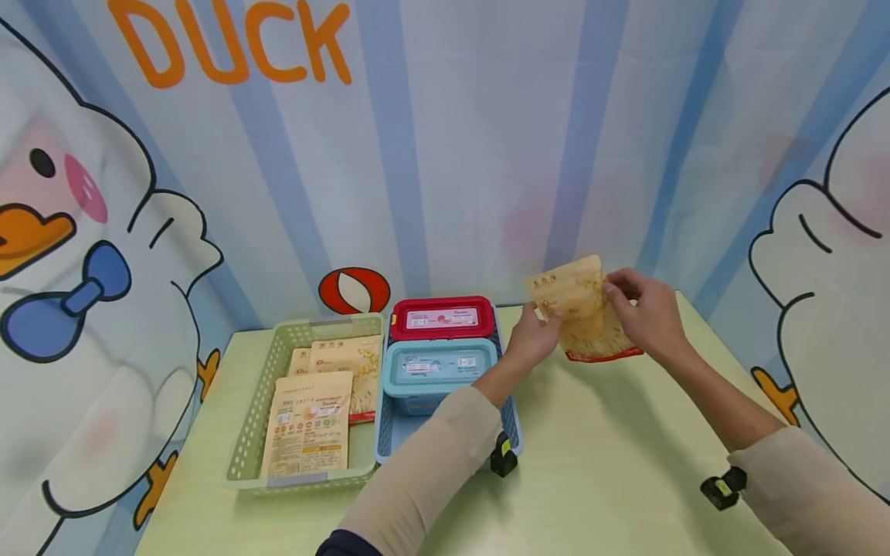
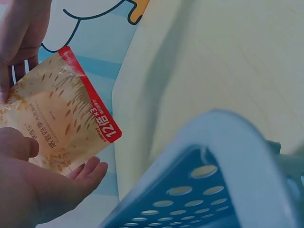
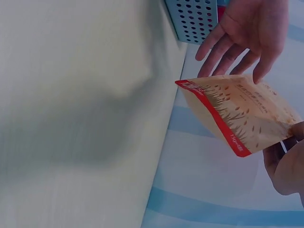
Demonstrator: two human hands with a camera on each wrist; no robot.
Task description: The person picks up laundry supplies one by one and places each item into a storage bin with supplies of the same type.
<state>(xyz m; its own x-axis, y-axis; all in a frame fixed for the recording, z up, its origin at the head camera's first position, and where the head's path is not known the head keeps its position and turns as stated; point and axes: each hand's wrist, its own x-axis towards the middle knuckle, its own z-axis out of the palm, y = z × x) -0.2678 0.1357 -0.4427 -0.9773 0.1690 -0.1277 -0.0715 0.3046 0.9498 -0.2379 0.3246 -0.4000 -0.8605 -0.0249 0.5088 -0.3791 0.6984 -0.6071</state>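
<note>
A beige paper-like pouch point(image 1: 582, 309) with a grain print and a red bottom band is held up above the far right part of the table. My left hand point(image 1: 534, 337) holds its left edge, thumb on the front and fingers behind. On the opposite side, my right hand point(image 1: 648, 313) pinches the upper right edge between thumb and fingers. Seen from the left wrist, the pouch point(image 2: 61, 114) shows large white print on the red band. In the right wrist view the left fingers point(image 3: 223, 52) look fairly straight behind the pouch.
Left on the table stands a green basket point(image 1: 246, 432) with several similar pouches point(image 1: 309, 425). Beside it, a blue basket point(image 1: 511, 417) holds a teal-lidded box point(image 1: 439, 367) and a red-lidded box point(image 1: 441, 318). A duck-print curtain point(image 1: 473, 154) hangs behind the table point(image 1: 598, 479).
</note>
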